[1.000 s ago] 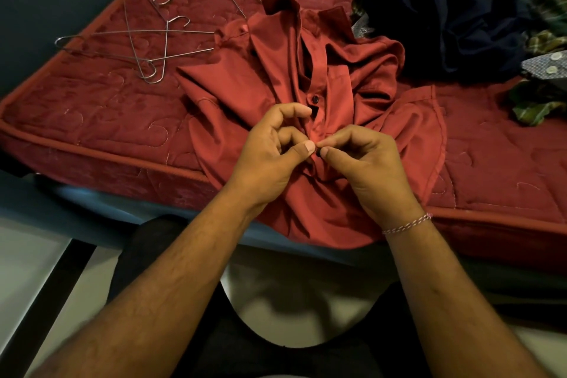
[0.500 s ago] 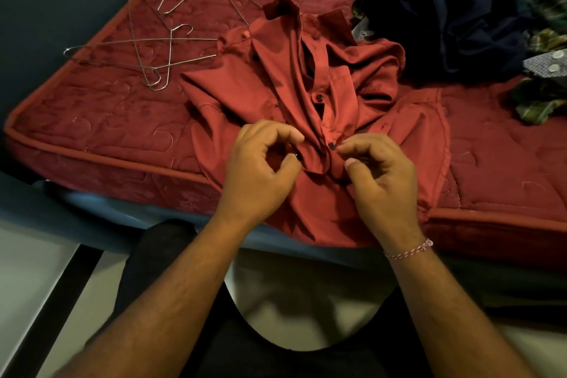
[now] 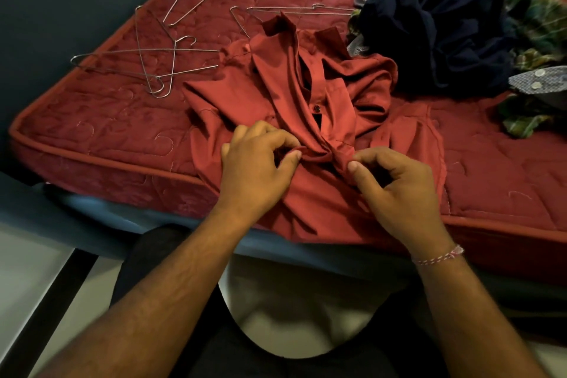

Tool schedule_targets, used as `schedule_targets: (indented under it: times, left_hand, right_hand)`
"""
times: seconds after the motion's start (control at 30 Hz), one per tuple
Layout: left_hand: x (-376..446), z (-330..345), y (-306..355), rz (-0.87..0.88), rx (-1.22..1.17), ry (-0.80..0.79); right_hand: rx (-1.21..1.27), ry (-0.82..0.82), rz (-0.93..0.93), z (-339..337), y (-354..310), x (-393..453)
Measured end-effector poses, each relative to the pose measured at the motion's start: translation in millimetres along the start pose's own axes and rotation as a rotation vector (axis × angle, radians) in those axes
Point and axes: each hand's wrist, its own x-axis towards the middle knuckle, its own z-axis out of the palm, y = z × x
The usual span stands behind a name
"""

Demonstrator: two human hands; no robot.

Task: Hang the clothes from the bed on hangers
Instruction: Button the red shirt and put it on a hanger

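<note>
In the head view, we see the red shirt point(image 3: 276, 95) lying crumpled at the near edge of the bed point(image 3: 101, 129), the left hand point(image 3: 254, 169) and right hand point(image 3: 399, 190) each pinching its front placket between thumb and curled fingers. We judge the hem hanging over the edge could drag the shirt off, or a tug could strain the button point(image 3: 316, 108). Compared with a second ago, the hands sit lower on the placket and farther apart, while the wire hangers point(image 3: 147, 64) at far left lie untouched.
</note>
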Motion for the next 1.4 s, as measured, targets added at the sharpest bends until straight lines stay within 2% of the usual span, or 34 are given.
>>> schedule_targets:
  times: [0.13,0.23,0.33,0.57,0.67,0.7,0.73,0.77,0.87,0.9,0.97,1.03,1.1,1.2,1.27,1.33,1.4]
  left_hand:
    - [-1,-16,3,0.088,-0.135,0.216]
    - [2,-25,-2,0.246,-0.247,0.222]
    - [22,-35,-10,0.341,-0.257,0.174]
    - [119,-80,-13,0.498,-0.180,-0.183]
    - [173,-104,-2,0.451,-0.141,-0.400]
    - [193,-107,1,0.416,-0.127,-0.441]
    - [214,-108,7,0.391,-0.112,-0.403]
    - [233,-106,14,0.374,-0.077,-0.281]
    - [254,-98,41,0.396,0.021,0.249]
    - [245,-95,49,0.396,0.011,0.346]
    - [210,-84,57,0.422,0.008,0.436]
    - [165,-68,53,0.419,-0.010,0.438]
    - [114,-46,41,0.349,-0.067,0.396]
    - [47,-18,24,0.258,-0.160,0.329]
    - [18,-7,19,0.192,-0.215,0.281]
    - [3,0,14,0.126,-0.308,0.220]
    - [-1,2,12,0.099,-0.387,0.148]
  right_hand:
    - [-0.028,-0.160,-0.055,-28,6,5]
    - [-0.040,-0.198,-0.026,-42,17,7]
    - [-0.021,-0.191,0.003,-53,19,18]
    - [0.038,-0.221,0.085,-71,24,82]
    - [-0.004,-0.451,0.163,-90,17,131]
    - [-0.041,-0.475,0.178,-94,12,150]
    - [-0.076,-0.417,0.186,-96,8,171]
    - [-0.123,-0.296,0.189,-96,4,191]
    - [-0.463,0.222,0.091,-89,-17,233]
    - [-0.585,0.347,0.064,-84,-27,229]
    - [-0.653,0.458,0.029,-68,-46,201]
    - [-0.554,0.425,0.039,-44,-47,163]
    - [-0.339,0.281,0.146,-16,-39,120]
    - [0.214,0.104,0.378,18,-33,70]
    - [0.593,0.064,0.481,30,-38,50]
    - [0.764,0.035,0.508,37,-37,40]
    - [0.820,0.003,0.503,41,-33,38]
